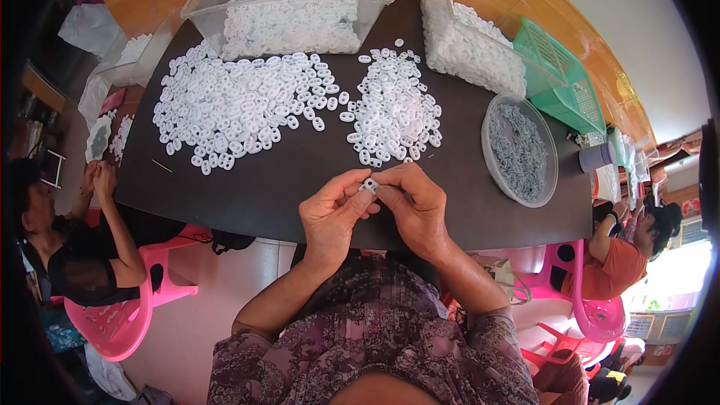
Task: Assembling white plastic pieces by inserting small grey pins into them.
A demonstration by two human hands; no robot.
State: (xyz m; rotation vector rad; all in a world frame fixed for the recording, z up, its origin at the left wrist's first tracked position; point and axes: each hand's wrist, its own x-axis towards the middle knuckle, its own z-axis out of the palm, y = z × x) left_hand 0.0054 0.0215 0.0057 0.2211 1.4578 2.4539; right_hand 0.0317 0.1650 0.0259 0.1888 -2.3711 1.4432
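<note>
My left hand [330,214] and my right hand [414,210] meet over the near edge of the dark table [247,195]. Between their fingertips is a small white two-hole plastic piece [368,186], and both hands pinch it. Part of the piece is covered by the fingers. Just beyond the hands lies a pile of similar white oval pieces [394,109], with a larger pile [240,101] to its left. To the right stands a round transparent tub [551,187] holding many small grey parts [519,154], too small to make out singly.
Transparent boxes of white pieces stand at the back, one in the middle [367,11] and one at right [487,49]. Beside the latter are green baskets [574,101] and a grey cylindrical object [596,157]. A thin stick [162,166] lies at left. People sit on both sides.
</note>
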